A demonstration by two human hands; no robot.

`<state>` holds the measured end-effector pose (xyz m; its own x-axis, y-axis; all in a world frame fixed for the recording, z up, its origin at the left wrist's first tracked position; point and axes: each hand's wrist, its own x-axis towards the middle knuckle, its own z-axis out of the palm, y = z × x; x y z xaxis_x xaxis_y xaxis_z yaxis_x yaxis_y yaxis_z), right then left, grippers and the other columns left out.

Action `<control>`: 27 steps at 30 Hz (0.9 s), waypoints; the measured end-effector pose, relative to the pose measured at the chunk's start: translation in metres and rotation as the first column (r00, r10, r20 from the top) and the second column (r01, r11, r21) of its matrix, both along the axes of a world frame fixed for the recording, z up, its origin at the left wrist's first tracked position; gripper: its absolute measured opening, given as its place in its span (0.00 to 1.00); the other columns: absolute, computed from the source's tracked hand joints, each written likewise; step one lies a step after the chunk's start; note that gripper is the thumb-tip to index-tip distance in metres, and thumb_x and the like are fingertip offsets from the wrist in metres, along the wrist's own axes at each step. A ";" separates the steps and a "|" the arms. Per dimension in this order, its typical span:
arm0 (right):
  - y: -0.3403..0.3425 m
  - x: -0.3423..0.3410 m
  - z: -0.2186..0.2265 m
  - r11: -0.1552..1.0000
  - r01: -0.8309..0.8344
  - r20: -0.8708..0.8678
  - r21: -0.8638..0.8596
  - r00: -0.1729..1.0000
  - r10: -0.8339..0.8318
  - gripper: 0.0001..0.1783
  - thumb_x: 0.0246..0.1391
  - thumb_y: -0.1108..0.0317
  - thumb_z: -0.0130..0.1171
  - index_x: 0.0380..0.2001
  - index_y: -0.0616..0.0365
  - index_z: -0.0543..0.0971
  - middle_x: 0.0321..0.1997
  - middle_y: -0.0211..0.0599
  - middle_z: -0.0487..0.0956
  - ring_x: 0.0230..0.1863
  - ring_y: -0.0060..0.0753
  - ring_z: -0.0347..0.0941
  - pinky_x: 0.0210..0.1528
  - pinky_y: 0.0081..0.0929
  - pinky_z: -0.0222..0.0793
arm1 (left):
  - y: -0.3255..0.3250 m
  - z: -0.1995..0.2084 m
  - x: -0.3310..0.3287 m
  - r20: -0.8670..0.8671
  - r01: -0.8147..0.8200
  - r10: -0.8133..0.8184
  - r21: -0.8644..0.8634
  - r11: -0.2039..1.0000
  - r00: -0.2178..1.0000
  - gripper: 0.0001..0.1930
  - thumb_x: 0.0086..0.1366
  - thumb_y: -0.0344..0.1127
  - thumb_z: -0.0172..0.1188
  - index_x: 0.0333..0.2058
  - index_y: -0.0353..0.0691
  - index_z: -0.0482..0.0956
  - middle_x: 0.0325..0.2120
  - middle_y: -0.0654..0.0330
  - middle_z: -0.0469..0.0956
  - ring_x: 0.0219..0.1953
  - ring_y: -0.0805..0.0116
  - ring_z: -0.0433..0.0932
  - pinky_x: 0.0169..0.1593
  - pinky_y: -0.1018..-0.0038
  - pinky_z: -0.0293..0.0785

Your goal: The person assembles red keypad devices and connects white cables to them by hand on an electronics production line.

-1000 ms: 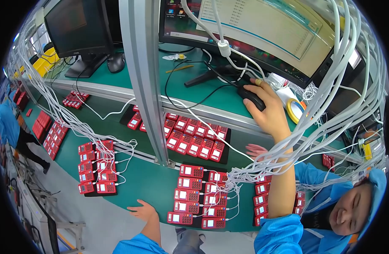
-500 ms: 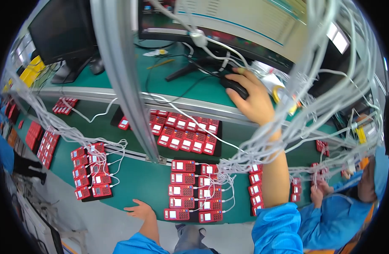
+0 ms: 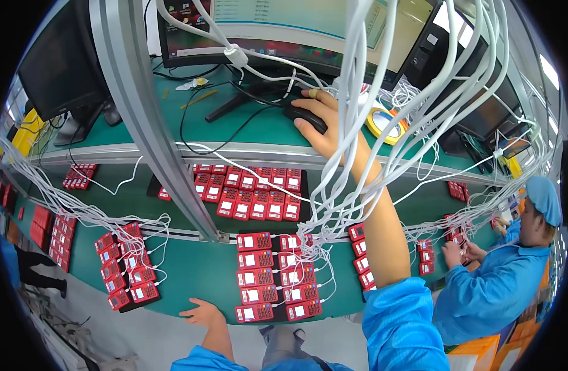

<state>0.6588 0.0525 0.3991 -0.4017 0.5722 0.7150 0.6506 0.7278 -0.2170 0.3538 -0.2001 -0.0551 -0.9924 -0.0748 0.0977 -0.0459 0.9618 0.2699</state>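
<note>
On the upper green shelf, my right hand (image 3: pixel 328 128) rests over a black computer mouse (image 3: pixel 309 119), its fingers curved along it. Behind the mouse stands a lit monitor (image 3: pixel 284 31). My left hand (image 3: pixel 205 314) is empty, fingers apart, at the front edge of the lower green bench (image 3: pixel 191 272). To its right lie two columns of red card terminals (image 3: pixel 255 277) with lit screens; white cables (image 3: pixel 324 266) plug into several of them. Another cabled group of red terminals (image 3: pixel 114 272) lies to its left.
White cable bundles (image 3: pixel 352 123) hang before my right forearm. A metal post (image 3: pixel 145 117) rises left of the monitor. More red terminals (image 3: pixel 259 191) sit under the shelf. A yellow tape roll (image 3: pixel 386 127) lies near the mouse. A co-worker (image 3: pixel 500 284) in blue handles terminals at right.
The view has shifted, so the shelf, monitor and post appear further left and the co-worker shows more fully. My right hand stays on the mouse; my left hand stays by the bench edge.
</note>
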 end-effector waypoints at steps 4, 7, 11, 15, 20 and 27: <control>0.003 0.000 -0.004 0.999 -0.010 -0.010 0.036 1.000 0.010 0.15 0.50 0.67 0.60 0.42 0.59 0.80 0.45 0.47 0.76 0.47 0.53 0.73 0.51 0.38 0.70 | -0.006 -0.005 -0.004 0.006 -0.009 0.010 -0.003 1.000 1.000 0.41 0.67 0.61 0.43 0.65 0.32 0.49 0.57 0.36 0.60 0.51 0.45 0.72 0.51 0.59 0.73; 0.003 0.000 -0.005 0.999 0.003 -0.015 0.036 1.000 -0.002 0.15 0.49 0.67 0.60 0.41 0.59 0.80 0.43 0.47 0.77 0.45 0.52 0.73 0.48 0.38 0.70 | 0.000 -0.004 0.000 0.020 0.005 -0.005 -0.008 1.000 1.000 0.41 0.67 0.61 0.42 0.65 0.32 0.49 0.57 0.36 0.60 0.51 0.45 0.72 0.51 0.59 0.74; 0.005 -0.003 -0.005 0.999 0.034 -0.037 0.042 0.999 -0.033 0.15 0.49 0.66 0.61 0.41 0.60 0.80 0.44 0.49 0.77 0.43 0.54 0.74 0.48 0.39 0.71 | -0.002 -0.004 -0.004 0.029 -0.016 0.016 0.001 1.000 0.999 0.41 0.67 0.61 0.42 0.65 0.32 0.49 0.57 0.36 0.60 0.50 0.45 0.72 0.50 0.59 0.74; 0.010 0.002 -0.011 0.996 0.077 -0.049 0.039 0.996 -0.075 0.16 0.49 0.65 0.61 0.42 0.58 0.81 0.48 0.51 0.77 0.47 0.55 0.75 0.50 0.40 0.71 | -0.003 -0.002 -0.003 0.033 -0.025 0.025 -0.001 1.000 0.999 0.41 0.67 0.61 0.42 0.65 0.33 0.49 0.57 0.36 0.60 0.50 0.45 0.72 0.50 0.59 0.74; 0.012 0.002 -0.012 0.993 0.109 -0.039 0.051 0.993 -0.107 0.16 0.49 0.63 0.60 0.41 0.57 0.81 0.47 0.52 0.77 0.46 0.55 0.75 0.50 0.40 0.72 | -0.004 0.003 -0.001 0.041 -0.040 0.040 -0.004 0.999 0.998 0.41 0.67 0.61 0.42 0.65 0.33 0.49 0.57 0.37 0.60 0.50 0.45 0.73 0.50 0.59 0.74; 0.010 0.000 -0.008 0.994 0.089 -0.007 0.058 0.996 -0.089 0.16 0.49 0.65 0.60 0.41 0.59 0.80 0.47 0.51 0.77 0.45 0.54 0.75 0.49 0.40 0.72 | -0.005 0.000 -0.003 0.043 -0.067 0.067 -0.004 0.998 0.997 0.40 0.67 0.61 0.42 0.65 0.33 0.49 0.57 0.37 0.60 0.50 0.45 0.73 0.49 0.59 0.74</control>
